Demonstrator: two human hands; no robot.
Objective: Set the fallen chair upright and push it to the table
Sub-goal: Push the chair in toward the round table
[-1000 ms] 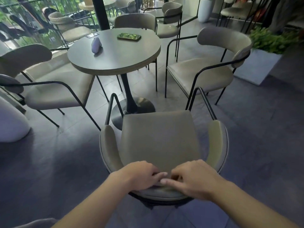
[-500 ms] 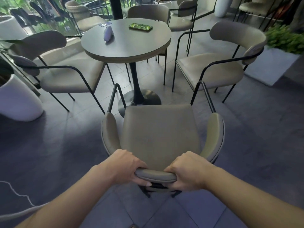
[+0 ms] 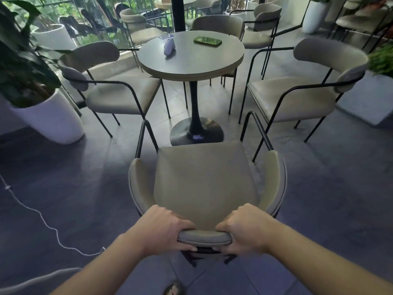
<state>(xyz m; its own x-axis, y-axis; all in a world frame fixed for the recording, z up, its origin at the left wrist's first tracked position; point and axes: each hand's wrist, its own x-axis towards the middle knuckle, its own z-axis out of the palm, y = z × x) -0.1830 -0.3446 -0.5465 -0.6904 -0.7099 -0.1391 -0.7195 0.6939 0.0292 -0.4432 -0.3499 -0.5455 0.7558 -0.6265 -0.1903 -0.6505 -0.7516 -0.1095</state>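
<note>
the chair (image 3: 205, 184) stands upright on the floor (image 3: 74, 188), facing the round table (image 3: 191, 58). both hands, left (image 3: 164, 229) and right (image 3: 244, 227), are clamped on its curved backrest. a phone (image 3: 207, 41) lies on the table.

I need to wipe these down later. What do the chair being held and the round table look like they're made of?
Chair: seat and curved back look like smooth beige leather or vinyl padding, with a soft sheen and piped edges; the frame is thin black tubing, likely painted metal. Table: matte grey top with a paler edge band, perhaps laminated board; black pedestal and disc base look like metal.
</note>
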